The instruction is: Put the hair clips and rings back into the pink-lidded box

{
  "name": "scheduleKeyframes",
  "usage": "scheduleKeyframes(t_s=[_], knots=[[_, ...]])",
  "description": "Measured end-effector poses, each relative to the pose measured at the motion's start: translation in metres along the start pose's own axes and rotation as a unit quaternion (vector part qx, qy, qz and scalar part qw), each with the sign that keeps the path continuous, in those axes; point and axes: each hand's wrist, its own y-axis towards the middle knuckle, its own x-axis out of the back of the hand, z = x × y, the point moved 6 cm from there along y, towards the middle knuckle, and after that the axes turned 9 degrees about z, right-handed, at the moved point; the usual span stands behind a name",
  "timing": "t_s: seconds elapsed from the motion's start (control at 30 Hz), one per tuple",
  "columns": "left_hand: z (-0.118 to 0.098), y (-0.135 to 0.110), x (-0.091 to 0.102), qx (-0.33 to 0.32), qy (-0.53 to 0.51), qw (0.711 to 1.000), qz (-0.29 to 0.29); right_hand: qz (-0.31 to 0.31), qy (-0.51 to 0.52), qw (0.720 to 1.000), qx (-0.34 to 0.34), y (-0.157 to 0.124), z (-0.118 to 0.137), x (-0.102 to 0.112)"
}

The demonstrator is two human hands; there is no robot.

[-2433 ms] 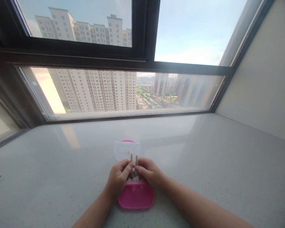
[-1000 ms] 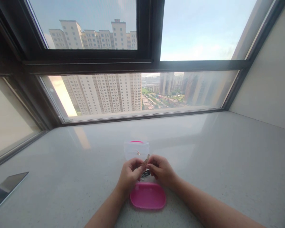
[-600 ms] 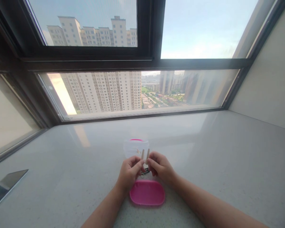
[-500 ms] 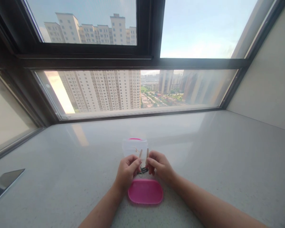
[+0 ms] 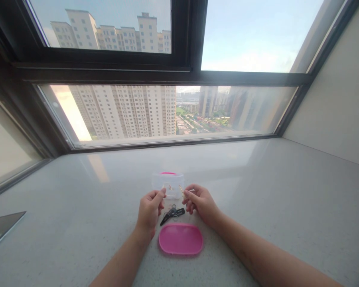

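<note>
My right hand [image 5: 202, 202] pinches a slim gold-coloured hair clip [image 5: 181, 190], its tip pointing up and away from me. Thumb and fingers of my left hand [image 5: 149, 209] are pressed together, but what lies between them is too hidden to make out. Between and below the hands, black snap hair clips [image 5: 172, 214] lie on the white surface, with small thin rings among them. Just beyond my fingers is a clear plastic box [image 5: 160, 180] with a few tiny copper-coloured pieces [image 5: 170, 187] showing in it. Nearer to me sits a pink oval lid [image 5: 181, 239].
The speckled white sill [image 5: 272, 207] spreads to both sides. A flat, shiny dark device [image 5: 4, 229] lies at the left edge. Behind the sill stands a dark-framed window [image 5: 179, 77], with a plain wall [image 5: 335, 99] on the right.
My hands have moved apart, the left one shifting left, so the black clips show more fully. The slim piece that stood up from my left fingers is no longer plainly visible.
</note>
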Motion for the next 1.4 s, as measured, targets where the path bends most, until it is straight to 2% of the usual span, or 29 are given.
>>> scheduleKeyframes(t_s=[0.4, 0.6, 0.73, 0.83, 0.9, 1.0, 1.13, 1.27, 1.4], knots=[[0.003, 0.006, 0.005, 0.014, -0.049, 0.999, -0.014, 0.016, 0.051, 0.998, 0.021, -0.001, 0.002, -0.001], [-0.001, 0.003, 0.001, 0.01, -0.058, 0.998, 0.01, 0.051, 0.069, 0.995, 0.049, -0.003, 0.008, -0.005], [-0.004, 0.002, 0.001, 0.005, -0.025, 1.0, 0.008, 0.044, 0.017, 0.997, 0.064, -0.003, 0.009, -0.005], [-0.01, 0.001, 0.0, -0.024, 0.089, 0.996, 0.01, 0.033, -0.099, 0.992, 0.072, -0.005, 0.01, -0.007], [-0.016, -0.002, -0.002, -0.064, 0.198, 0.978, 0.011, 0.032, -0.203, 0.974, 0.091, -0.009, 0.013, -0.011], [-0.019, -0.006, -0.008, -0.097, 0.334, 0.937, 0.03, 0.065, -0.344, 0.927, 0.136, -0.016, 0.02, -0.021], [-0.017, -0.01, -0.015, -0.101, 0.456, 0.882, 0.061, 0.109, -0.439, 0.878, 0.155, -0.02, 0.022, -0.028], [-0.016, -0.013, -0.022, -0.105, 0.518, 0.843, 0.098, 0.13, -0.466, 0.862, 0.15, -0.019, 0.017, -0.028], [-0.016, -0.012, -0.024, -0.104, 0.531, 0.833, 0.119, 0.123, -0.456, 0.872, 0.13, -0.015, 0.012, -0.025]])
